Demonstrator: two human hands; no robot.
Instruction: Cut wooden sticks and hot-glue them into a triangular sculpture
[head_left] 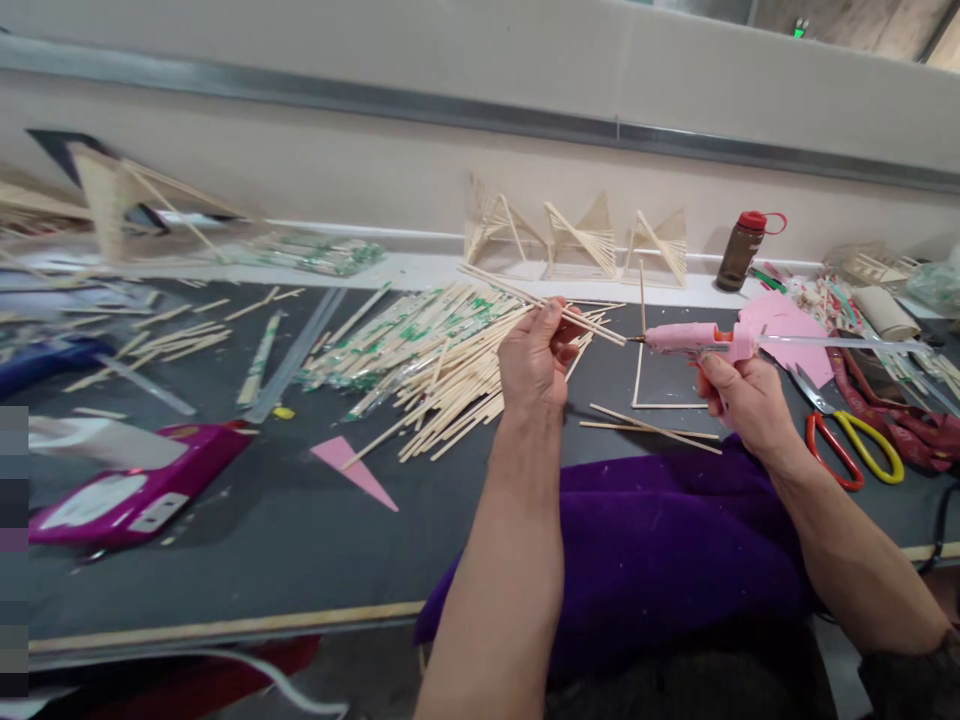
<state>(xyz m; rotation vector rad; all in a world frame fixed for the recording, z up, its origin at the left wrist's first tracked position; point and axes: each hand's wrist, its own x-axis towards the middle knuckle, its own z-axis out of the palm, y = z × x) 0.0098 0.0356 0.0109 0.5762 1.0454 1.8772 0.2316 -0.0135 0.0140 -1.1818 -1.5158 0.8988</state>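
Note:
My left hand [536, 350] is closed around a few thin wooden sticks [596, 325], held above the table with their ends pointing right. My right hand [742, 395] grips a pink hot glue gun [694, 338], a long clear glue stick [825, 342] jutting from its back. The gun's nozzle is at the right ends of the held sticks; whether it touches them I cannot tell. Below the gun lies an angled frame of joined sticks [667, 406], and nearer me two loose sticks cross [652, 427]. A big pile of sticks [465, 390] spreads left of my left hand.
Twisted stick models [581, 240] stand along the wall beside a red-capped bottle [739, 255]. Scissors [855, 445] and pink paper [787, 330] lie right. Left are wrapped stick packets [352, 350], a pink paper triangle [356, 472] and a magenta device [150, 490]. Purple cloth [660, 540] covers the front edge.

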